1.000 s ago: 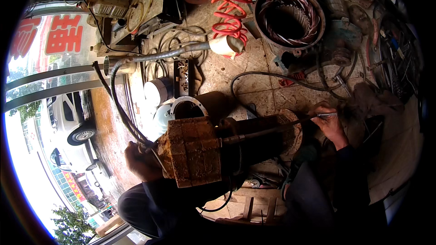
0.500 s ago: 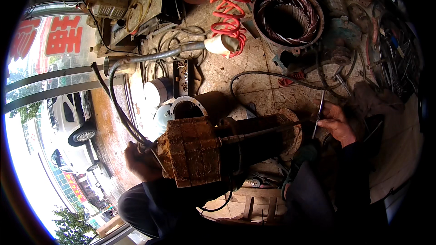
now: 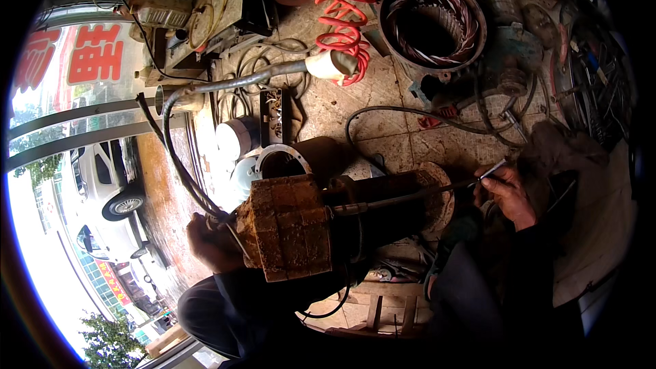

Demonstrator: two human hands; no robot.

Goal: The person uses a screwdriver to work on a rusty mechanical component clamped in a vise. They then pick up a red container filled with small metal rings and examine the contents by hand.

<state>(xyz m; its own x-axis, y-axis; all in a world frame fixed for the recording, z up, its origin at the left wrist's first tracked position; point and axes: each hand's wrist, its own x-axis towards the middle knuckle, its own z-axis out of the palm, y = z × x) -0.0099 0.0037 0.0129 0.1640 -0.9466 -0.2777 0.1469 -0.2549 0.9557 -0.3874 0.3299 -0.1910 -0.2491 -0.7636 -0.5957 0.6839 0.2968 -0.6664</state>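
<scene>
My right hand (image 3: 509, 195) pinches a slim metal bar (image 3: 493, 168).
My left hand (image 3: 213, 244) curls by the rusty machine housing (image 3: 287, 229); its hold I can't tell.

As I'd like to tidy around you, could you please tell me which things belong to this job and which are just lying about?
Apparently in use:
rusty housing, at the left hand
long rod
metal bar in the right hand

Apparently lying about:
coiled red hose
round casing of windings
white tub
</scene>
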